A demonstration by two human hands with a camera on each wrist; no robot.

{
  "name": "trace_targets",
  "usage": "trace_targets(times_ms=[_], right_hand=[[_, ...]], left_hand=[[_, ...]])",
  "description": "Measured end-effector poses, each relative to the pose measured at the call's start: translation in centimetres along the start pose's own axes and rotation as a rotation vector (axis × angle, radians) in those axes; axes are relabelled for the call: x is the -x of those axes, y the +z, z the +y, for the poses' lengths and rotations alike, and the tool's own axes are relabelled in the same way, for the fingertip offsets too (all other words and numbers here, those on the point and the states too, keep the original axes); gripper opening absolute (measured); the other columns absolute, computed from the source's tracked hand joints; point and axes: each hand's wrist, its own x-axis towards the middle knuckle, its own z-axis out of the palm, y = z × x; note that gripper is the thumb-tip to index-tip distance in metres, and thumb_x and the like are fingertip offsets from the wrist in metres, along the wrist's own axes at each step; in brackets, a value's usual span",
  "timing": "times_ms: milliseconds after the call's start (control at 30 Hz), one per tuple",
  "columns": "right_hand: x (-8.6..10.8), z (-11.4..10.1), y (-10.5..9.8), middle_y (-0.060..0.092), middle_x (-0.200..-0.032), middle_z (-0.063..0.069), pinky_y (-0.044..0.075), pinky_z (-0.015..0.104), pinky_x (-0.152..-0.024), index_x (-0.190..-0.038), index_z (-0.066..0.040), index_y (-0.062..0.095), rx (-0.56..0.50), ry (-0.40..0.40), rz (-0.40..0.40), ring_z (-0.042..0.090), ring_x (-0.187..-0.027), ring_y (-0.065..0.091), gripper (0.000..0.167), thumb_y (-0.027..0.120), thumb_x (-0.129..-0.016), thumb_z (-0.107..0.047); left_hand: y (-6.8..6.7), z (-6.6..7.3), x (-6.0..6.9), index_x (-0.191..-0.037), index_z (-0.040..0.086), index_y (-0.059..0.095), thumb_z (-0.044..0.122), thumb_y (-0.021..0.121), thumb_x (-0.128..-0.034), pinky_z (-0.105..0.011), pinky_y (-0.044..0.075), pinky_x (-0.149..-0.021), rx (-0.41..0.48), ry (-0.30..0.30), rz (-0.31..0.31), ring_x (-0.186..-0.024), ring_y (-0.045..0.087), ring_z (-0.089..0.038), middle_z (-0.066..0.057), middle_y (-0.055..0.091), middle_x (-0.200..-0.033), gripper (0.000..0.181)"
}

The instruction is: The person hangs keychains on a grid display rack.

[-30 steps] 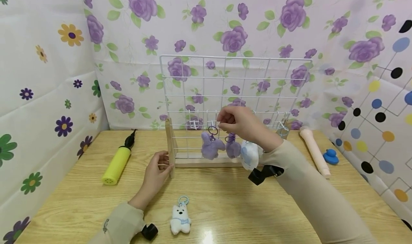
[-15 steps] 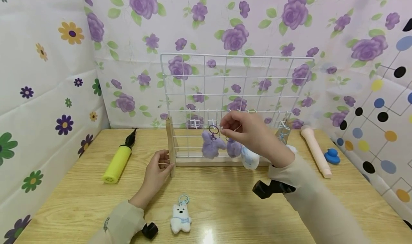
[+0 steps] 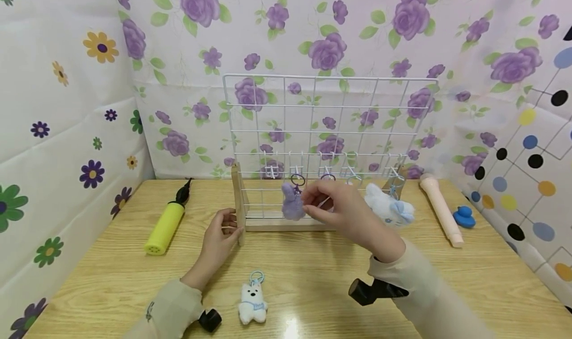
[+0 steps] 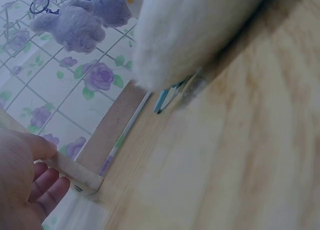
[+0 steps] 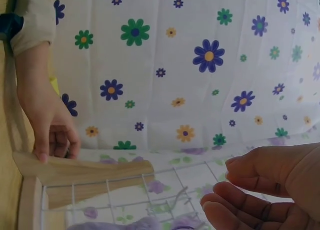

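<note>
My left hand (image 3: 222, 232) grips the wooden end post (image 3: 239, 205) of a white wire grid rack (image 3: 330, 105), its thumb on the wood in the left wrist view. My right hand (image 3: 341, 210) is in front of the rack, beside a purple plush keychain (image 3: 292, 202) hanging by its ring from a hook. In the right wrist view, its thumb and fingers are bent but apart, with nothing between them. A second purple plush (image 4: 111, 8) shows in the left wrist view; the right hand hides it in the head view. A white-and-blue plush (image 3: 389, 207) hangs farther right.
A white dog keychain (image 3: 252, 303) with a blue ring lies on the table near the front. The yellow hand pump (image 3: 165, 227) is at left. On the right lie a pale pink stick (image 3: 441, 210) and a blue rubber duck (image 3: 464, 217).
My right hand has come down from the hooks to the level of the hanging plushes, uncovering rings and hooks above. The left hand stays on the post.
</note>
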Motion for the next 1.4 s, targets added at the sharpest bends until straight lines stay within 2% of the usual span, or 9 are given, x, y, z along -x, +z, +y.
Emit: trace_targets(times_ms=[433,600,800,1000,1267,1400], right_hand=[[1.7,1.3,3.5,0.067,-0.09,0.001,0.055,0.021,-0.067,-0.096,-0.01,0.065,-0.11,0.02,-0.065,0.006,-0.08,0.062,0.005,0.065,-0.091,-0.012],[2.1,2.0,5.0,0.067,-0.088,-0.001,0.054,0.021,-0.065,-0.094,-0.011,0.065,-0.111,0.029,-0.086,0.003,-0.079,0.061,0.005,0.066,-0.091,-0.015],[2.2,2.4,6.7,0.067,-0.088,0.001,0.054,0.022,-0.064,-0.095,-0.01,0.065,-0.133,0.025,-0.133,0.002,-0.077,0.06,0.005,0.066,-0.09,-0.011],[2.5,2.8,8.0,0.067,-0.088,-0.001,0.053,0.02,-0.064,-0.097,-0.013,0.065,-0.159,0.069,-0.197,0.001,-0.076,0.058,0.006,0.066,-0.091,-0.012],[2.4,3.5,10.2,0.068,-0.088,0.001,0.052,0.014,-0.066,-0.097,-0.008,0.066,-0.145,0.054,-0.278,0.0,-0.076,0.059,0.008,0.067,-0.09,-0.011],[2.3,3.8,11.1,0.068,-0.09,0.002,0.051,0.014,-0.066,-0.098,-0.006,0.066,-0.138,0.052,-0.294,0.001,-0.076,0.061,0.009,0.067,-0.089,-0.01]], left_hand=[[-0.1,0.1,0.0,-0.126,-0.002,0.049,-0.002,0.068,-0.0856,-0.017,0.052,-0.076,-0.011,-0.007,0.004,-0.097,0.061,-0.027,-0.019,0.059,-0.111,0.045],[-0.1,0.1,-0.1,-0.126,-0.002,0.049,-0.002,0.068,-0.0854,-0.017,0.052,-0.076,-0.017,-0.001,0.004,-0.097,0.06,-0.027,-0.019,0.059,-0.11,0.045],[-0.1,0.0,0.0,-0.126,-0.002,0.049,-0.002,0.068,-0.0854,-0.02,0.053,-0.077,-0.022,0.0,0.005,-0.097,0.061,-0.027,-0.018,0.059,-0.111,0.045],[0.0,0.0,0.0,-0.127,-0.001,0.049,-0.002,0.068,-0.0855,-0.02,0.053,-0.078,-0.015,-0.007,0.002,-0.098,0.061,-0.027,-0.019,0.059,-0.111,0.045],[0.0,0.1,0.1,-0.127,-0.002,0.049,-0.002,0.067,-0.0863,-0.024,0.054,-0.08,-0.016,-0.001,0.001,-0.099,0.06,-0.028,-0.019,0.058,-0.112,0.045],[0.0,0.1,0.1,-0.127,-0.002,0.049,-0.002,0.067,-0.0862,-0.026,0.054,-0.08,-0.019,0.001,0.002,-0.099,0.06,-0.028,-0.019,0.058,-0.112,0.045]])
